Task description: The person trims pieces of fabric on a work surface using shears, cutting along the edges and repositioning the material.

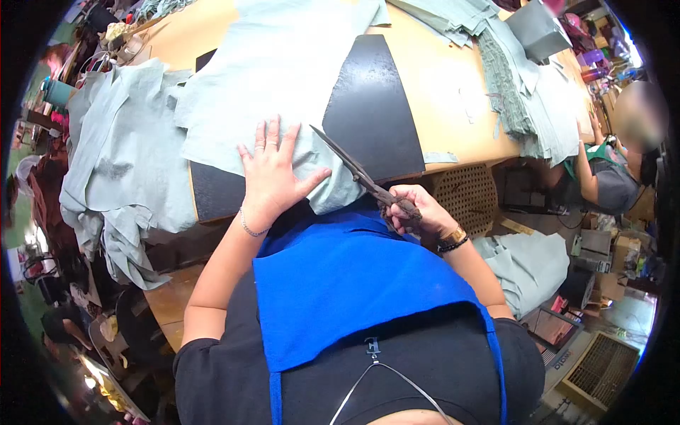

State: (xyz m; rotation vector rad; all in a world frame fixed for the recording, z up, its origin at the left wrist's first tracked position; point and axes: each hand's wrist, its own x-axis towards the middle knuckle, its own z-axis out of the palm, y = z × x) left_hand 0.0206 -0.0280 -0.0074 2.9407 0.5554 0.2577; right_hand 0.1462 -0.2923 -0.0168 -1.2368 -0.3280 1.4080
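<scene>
My left hand lies flat with spread fingers on a pale green sheet of leather or cloth. That sheet covers part of a black board on the table and hangs over its near edge. In my right hand is a pair of scissors with dark wrapped handles. Its blades point up and left, over the black board beside the sheet's right edge. The blades look closed or nearly so. Part of the handles is hidden by my fingers.
More pale green pieces drape over the table's left edge. A stack of them stands at the right, near a grey metal box. Another piece lies lower right, by a woven chair. A person sits at far right.
</scene>
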